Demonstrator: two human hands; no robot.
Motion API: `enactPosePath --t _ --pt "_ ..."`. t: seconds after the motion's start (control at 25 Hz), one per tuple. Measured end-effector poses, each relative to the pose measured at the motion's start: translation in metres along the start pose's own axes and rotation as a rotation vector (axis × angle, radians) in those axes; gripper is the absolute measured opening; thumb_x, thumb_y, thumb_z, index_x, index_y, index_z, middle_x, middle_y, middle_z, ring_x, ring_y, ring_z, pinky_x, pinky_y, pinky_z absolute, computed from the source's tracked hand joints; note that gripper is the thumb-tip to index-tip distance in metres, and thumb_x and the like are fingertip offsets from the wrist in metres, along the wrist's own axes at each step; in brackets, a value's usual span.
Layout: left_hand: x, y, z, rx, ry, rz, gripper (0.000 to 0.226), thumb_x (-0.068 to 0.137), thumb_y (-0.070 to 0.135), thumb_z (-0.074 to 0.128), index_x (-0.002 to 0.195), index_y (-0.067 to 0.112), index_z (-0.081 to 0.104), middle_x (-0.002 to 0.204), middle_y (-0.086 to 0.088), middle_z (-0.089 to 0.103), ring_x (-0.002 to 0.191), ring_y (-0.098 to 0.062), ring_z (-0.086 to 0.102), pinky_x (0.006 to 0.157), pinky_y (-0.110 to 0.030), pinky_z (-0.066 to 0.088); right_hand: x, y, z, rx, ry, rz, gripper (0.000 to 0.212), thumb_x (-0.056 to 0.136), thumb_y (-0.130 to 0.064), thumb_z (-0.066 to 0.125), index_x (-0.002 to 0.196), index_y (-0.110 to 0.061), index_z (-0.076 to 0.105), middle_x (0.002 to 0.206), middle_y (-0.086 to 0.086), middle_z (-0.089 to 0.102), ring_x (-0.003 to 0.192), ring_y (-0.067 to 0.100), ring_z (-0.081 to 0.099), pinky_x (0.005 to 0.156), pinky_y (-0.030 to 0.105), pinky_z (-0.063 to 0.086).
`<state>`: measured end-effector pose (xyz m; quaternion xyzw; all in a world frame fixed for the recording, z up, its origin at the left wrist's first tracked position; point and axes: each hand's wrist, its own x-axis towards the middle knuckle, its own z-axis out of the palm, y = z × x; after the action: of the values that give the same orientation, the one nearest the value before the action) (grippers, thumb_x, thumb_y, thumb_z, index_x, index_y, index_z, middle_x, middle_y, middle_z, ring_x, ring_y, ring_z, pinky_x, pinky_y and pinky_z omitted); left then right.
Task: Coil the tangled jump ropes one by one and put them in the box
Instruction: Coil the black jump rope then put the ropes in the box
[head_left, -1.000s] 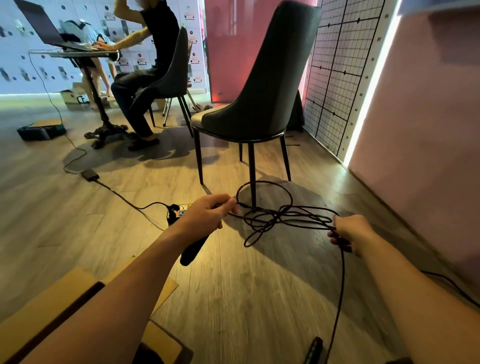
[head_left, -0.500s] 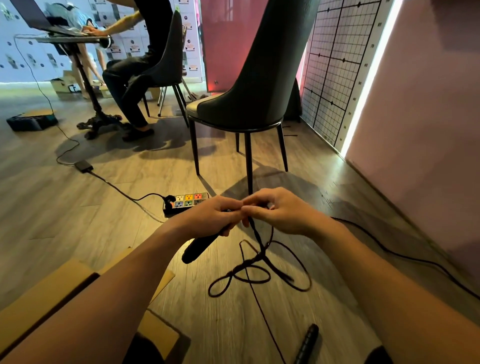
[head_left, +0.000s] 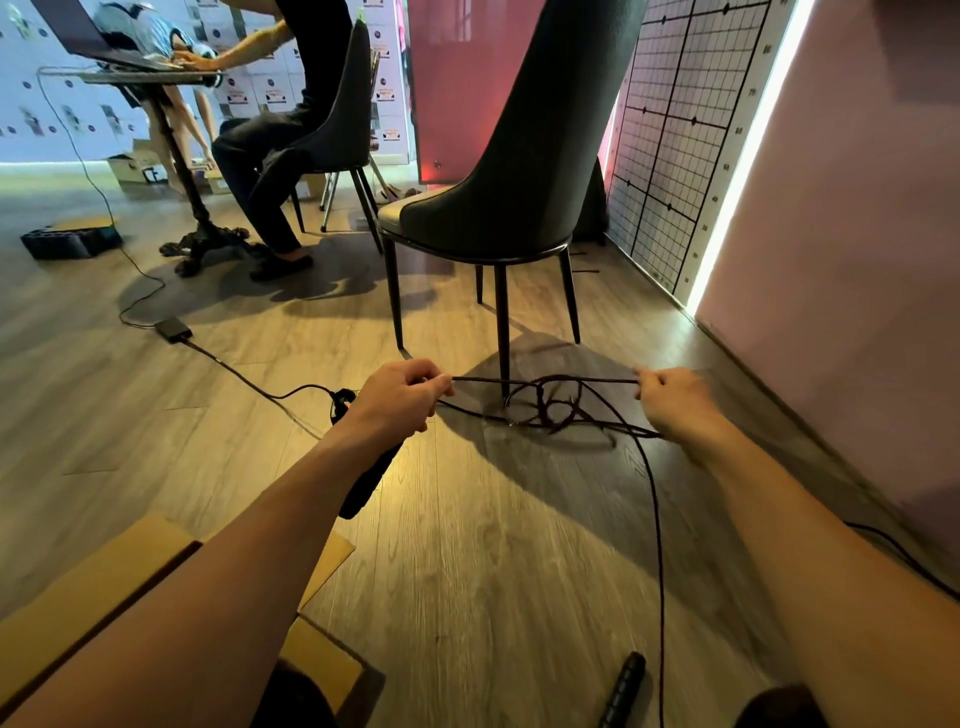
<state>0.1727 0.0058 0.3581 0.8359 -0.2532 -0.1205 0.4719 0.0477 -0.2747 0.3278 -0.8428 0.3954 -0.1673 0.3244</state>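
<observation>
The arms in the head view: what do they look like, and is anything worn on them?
The left arm and right arm are bare to the picture's edge; no sleeve shows. The left hand and right hand wear no visible gloves, watch or rings.

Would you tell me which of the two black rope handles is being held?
The handle sticking out below the left hand, which grips it; the other handle lies untouched on the floor at the bottom edge.
</observation>
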Motion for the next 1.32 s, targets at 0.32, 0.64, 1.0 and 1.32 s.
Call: enactPosePath --t 0.32,0.64,1.0,1.32 --pt "-0.001 -0.016 -0.027 -0.159 0.183 -0.142 0.022 0.101 0.021 0.050 0.092 0.008 0.065 0.073 -0.005 0.056 0.053 -0.010 0.055 0.048 -0.022 0.043 0.012 0.057 -0.035 -0.224 0.138 0.377 0.047 0.107 -0.023 0.031 0.133 0.011 0.049 0.142 0.030 0.047 0.130 0.045 0.046 0.103 0.044 0.039" --pt "-0.013 0.012 0.006 -0.255 -0.281 0.010 0.021 0.102 0.015 0.048 0.086 0.006 0.059 0.063 -0.006 0.047 0.053 -0.017 0.046 0.052 -0.027 0.039 -0.038 -0.027 0.011 0.050 -0.267 -0.340 0.041 0.101 -0.043 0.044 0.136 -0.025 0.057 0.139 0.002 0.055 0.127 0.019 0.050 0.106 0.039 0.042" --pt "-0.015 0.010 0.000 -0.210 -0.365 -0.036 0.036 0.102 0.031 0.051 0.088 0.003 0.070 0.052 -0.002 0.042 0.050 -0.018 0.053 0.071 -0.042 0.056 -0.080 -0.057 0.040 0.285 -0.608 -0.524 0.013 0.098 -0.023 0.061 0.103 -0.015 0.069 0.085 0.003 0.071 0.075 0.011 0.070 0.073 0.030 0.058" --pt "-0.008 0.002 -0.004 -0.052 -0.316 -0.155 0.034 0.104 0.029 0.048 0.095 0.007 0.073 0.065 0.000 0.044 0.050 -0.009 0.047 0.072 -0.035 0.056 -0.069 -0.055 0.027 0.025 -0.572 -0.475 0.018 0.098 -0.029 0.060 0.100 -0.018 0.074 0.075 -0.005 0.070 0.061 0.002 0.062 0.064 0.022 0.052"
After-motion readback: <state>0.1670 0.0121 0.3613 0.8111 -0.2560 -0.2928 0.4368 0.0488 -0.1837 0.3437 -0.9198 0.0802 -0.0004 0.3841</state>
